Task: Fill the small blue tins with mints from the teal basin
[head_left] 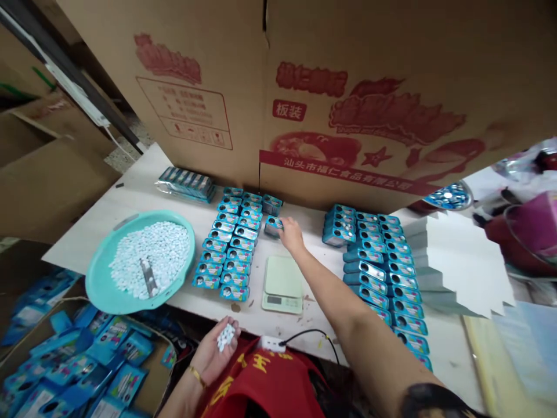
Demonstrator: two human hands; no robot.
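My left hand [217, 348] is held palm up and cupped at the table's front edge. A small heap of white candies [226, 337] lies in it, the fingers curled around them. Stretched forward, my right hand [290, 234] grips the right end of a small blue tin [272, 225] with a dark round spot on top. That tin stands beside the rows of similar blue tins [235, 256] left of it. Just below it lies a pale green kitchen scale [282, 284] with its platform bare. A turquoise basin [98, 273] holds many white candies and a metal scoop [148, 277].
More blue tins [402, 273] stand in rows at the right, near a white paper stack [461, 261]. Wrapped tins [185, 183] lie at the back left. A large cardboard box [243, 116] walls off the rear. Below left, a carton holds loose blue tins [126, 383].
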